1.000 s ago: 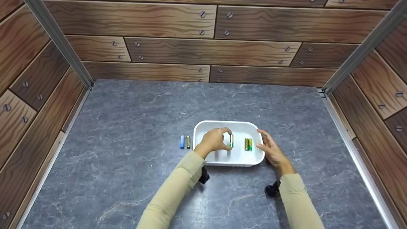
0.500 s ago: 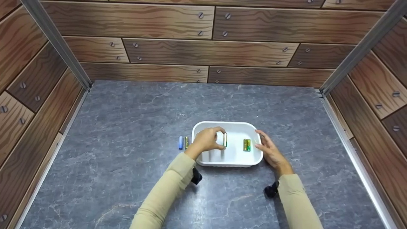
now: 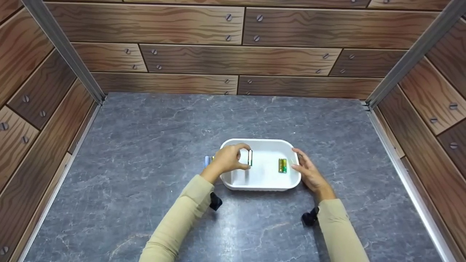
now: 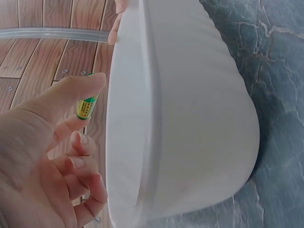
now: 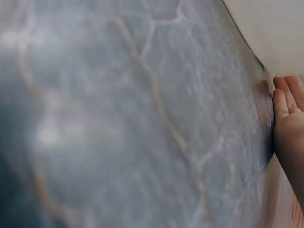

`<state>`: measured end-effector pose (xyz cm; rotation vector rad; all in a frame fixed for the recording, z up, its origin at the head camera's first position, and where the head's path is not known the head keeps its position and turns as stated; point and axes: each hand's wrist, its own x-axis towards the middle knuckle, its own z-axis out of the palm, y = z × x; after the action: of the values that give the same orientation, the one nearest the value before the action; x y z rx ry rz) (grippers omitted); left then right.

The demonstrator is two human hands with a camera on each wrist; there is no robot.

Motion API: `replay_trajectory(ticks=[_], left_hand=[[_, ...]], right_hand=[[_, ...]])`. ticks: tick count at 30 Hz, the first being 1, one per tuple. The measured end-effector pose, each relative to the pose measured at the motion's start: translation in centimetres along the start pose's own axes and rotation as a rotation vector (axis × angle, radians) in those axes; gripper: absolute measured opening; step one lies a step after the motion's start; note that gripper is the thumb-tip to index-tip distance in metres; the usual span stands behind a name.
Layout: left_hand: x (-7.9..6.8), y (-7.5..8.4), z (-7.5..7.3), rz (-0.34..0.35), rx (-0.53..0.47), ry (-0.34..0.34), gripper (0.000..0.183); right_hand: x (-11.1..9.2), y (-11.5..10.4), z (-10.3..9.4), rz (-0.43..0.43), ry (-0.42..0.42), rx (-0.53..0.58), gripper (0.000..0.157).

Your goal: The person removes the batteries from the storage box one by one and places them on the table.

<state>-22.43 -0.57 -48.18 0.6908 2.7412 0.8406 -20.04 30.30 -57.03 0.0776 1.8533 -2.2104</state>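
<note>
My left hand [image 3: 226, 159] pinches a green and yellow AA-style battery [image 4: 86, 107] by its two ends, between thumb and index finger. It is over the left part of a white plastic tub [image 3: 264, 178], and the other fingers curl loosely beneath in the left wrist view. At the tub's right end my right hand [image 3: 312, 174] holds the rim, thumb and index finger over the edge and other fingers along the outer wall [image 5: 270, 33]. Inside the tub, two green and gold batteries [image 3: 282, 165] lie side by side near that end.
Left of the tub on the grey marbled tabletop [image 3: 153, 145] lie a blue battery [image 3: 206, 161] and a gold one [image 3: 213, 158], both partly hidden behind the left hand. Wood-patterned panels [image 3: 193, 58] with metal corner posts enclose the back and sides.
My left hand has carried its battery leftward from the tub's middle toward its left end, covering part of the two batteries on the table. My right hand stays on the rim.
</note>
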Motion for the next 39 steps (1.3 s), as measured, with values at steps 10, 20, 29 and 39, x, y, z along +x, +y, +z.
replay_trajectory(ticks=[10, 20, 29, 39], left_hand=[[-1.0, -1.3, -1.3, -0.027, -0.046, 0.028, 0.054], [-2.1, -2.7, -2.1, -0.077, -0.086, 0.030, 0.054], [-3.2, -4.2, -2.5, -0.101, -0.092, 0.066, 0.053], [-4.2, -5.9, -2.7, -0.152, -0.142, 0.087, 0.056]], right_hand=[[0.0, -0.1, -0.1, 0.000, -0.015, -0.026, 0.061], [0.0, 0.1, 0.0, -0.009, -0.011, -0.012, 0.059], [-0.1, 0.3, 0.0, -0.011, -0.001, 0.003, 0.058], [-0.2, 0.2, -0.3, -0.045, -0.052, 0.003, 0.053]])
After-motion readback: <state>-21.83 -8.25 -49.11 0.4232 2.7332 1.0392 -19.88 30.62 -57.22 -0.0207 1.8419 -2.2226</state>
